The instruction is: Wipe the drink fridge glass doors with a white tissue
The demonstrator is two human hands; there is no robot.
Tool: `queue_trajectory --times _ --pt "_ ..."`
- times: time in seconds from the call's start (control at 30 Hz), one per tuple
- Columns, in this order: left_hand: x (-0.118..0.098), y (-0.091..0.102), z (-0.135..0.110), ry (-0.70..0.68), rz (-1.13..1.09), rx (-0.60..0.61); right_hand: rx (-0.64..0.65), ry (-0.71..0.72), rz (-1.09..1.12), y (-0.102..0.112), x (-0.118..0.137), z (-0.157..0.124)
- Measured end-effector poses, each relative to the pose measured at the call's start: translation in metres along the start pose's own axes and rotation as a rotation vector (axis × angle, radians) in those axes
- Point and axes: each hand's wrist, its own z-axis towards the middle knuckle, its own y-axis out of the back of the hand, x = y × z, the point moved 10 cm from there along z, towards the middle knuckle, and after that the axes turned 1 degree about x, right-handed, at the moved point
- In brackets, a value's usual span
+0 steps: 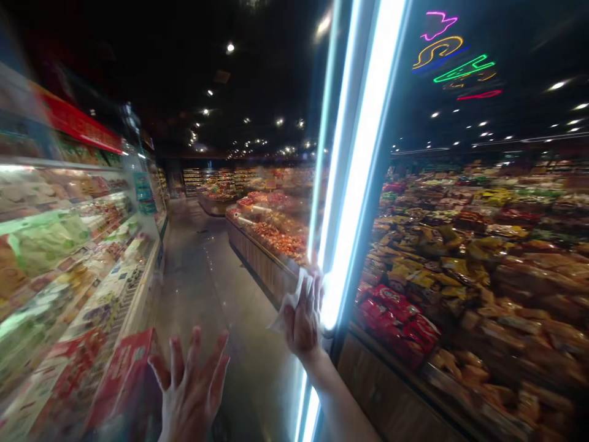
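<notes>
My right hand (304,316) is raised against the lit edge of a glass door (354,184) and presses a white cloth or tissue (294,294) to it, fingers closed on the cloth. My left hand (191,387) hovers low at the centre-left, fingers stretched and spread, holding nothing. It is near the red boxes (126,374) on the lowest chiller shelf. The glass pane reflects neon signs and shows packaged snacks behind it.
An open chiller (69,264) with packed shelves runs along the left. A grey aisle floor (202,276) leads away between it and a wooden-fronted display island (262,258). Snack packets (483,270) fill the display at the right. The ceiling is dark with spotlights.
</notes>
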Motion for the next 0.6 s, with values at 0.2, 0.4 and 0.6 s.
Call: queue_trajectory --times 0.2,0.4,0.6 --pt "0.001 0.008 0.011 0.030 -0.001 -0.038 0.007 -0.015 -0.033 -0.006 0.017 -0.022" --pt "0.013 0.023 0.010 -0.013 0.055 -0.061 -0.073 -0.039 -0.025 -0.002 0.019 -0.009" --pt "0.048 0.031 -0.001 0.065 0.065 -0.046 -0.027 0.013 -0.001 -0.016 0.071 0.006"
